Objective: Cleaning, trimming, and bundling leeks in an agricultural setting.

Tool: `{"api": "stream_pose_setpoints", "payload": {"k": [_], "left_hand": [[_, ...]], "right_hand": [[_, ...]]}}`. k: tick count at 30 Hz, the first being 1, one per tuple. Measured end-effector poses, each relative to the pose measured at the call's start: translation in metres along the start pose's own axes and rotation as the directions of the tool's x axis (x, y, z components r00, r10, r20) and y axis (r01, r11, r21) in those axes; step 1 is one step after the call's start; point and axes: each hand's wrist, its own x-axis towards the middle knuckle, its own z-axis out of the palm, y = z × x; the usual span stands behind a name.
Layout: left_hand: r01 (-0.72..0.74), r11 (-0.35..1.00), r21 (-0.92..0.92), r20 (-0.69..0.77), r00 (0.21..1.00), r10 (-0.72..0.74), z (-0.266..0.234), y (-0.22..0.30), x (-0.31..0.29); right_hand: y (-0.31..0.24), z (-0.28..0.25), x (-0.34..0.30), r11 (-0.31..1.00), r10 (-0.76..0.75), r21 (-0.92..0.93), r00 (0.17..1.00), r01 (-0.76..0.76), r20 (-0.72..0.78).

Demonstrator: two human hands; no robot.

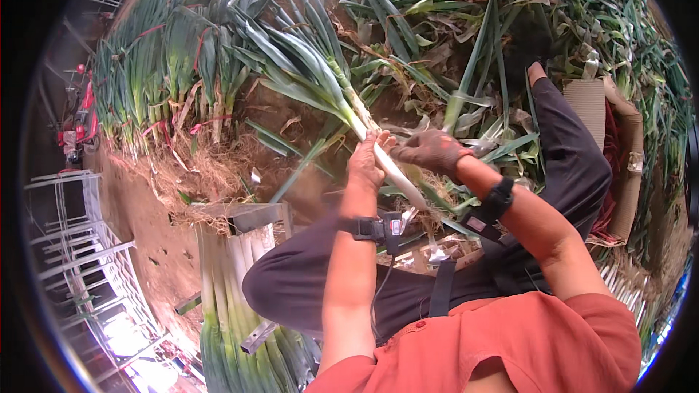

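**Dirt floor lying under loose green leaves while a long green onion is being held out**

Slanting across the front, the long green onion is hanging above the space between the bent legs, its leafy top pointing to the upper left and its root end to the lower right. Around its white shank the left hand is closing firmly. Just beside it the right hand, in a dark covering, is curling its fingers near the shank; whether they are pinching anything, I cannot tell.

Stripping the outer layer seems to be the step in hand. Doing it well probably means keeping the left hold snug without crushing the shank, pulling each layer along its length and sparing the sound green blades.

Near the left knee, a metal frame is holding pale stalks laid side by side, their green ends pointing down the view. Farther left, bundles are standing with red ties around some of them. Beyond the right leg, a cardboard box is holding dark red material that I cannot identify.
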Motion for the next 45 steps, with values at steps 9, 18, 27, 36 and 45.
{"api": "stream_pose_setpoints", "payload": {"k": [9,18,27,36,45], "left_hand": [[-0.056,0.995,0.079,-0.052,0.997,0.060,0.011,-0.017,-0.004],[-0.062,0.996,0.063,-0.095,0.993,0.068,0.010,-0.019,-0.001],[-0.054,0.998,0.041,-0.154,0.986,0.060,0.018,-0.017,-0.005],[-0.073,0.997,0.016,-0.072,0.995,0.074,0.010,-0.027,0.004],[-0.158,0.987,0.040,-0.220,0.962,0.163,0.029,-0.004,-0.012]], "right_hand": [[0.015,0.025,0.030,0.992,-0.073,0.110,0.993,0.062,0.098],[0.000,0.025,0.038,0.974,0.056,-0.220,0.998,-0.058,-0.014],[0.052,0.005,0.011,0.960,0.075,0.278,0.993,-0.046,-0.095],[0.023,0.033,0.026,0.990,0.038,0.140,0.991,-0.020,-0.125],[0.079,0.022,-0.023,0.889,0.166,-0.376,0.950,-0.261,-0.266]]}}
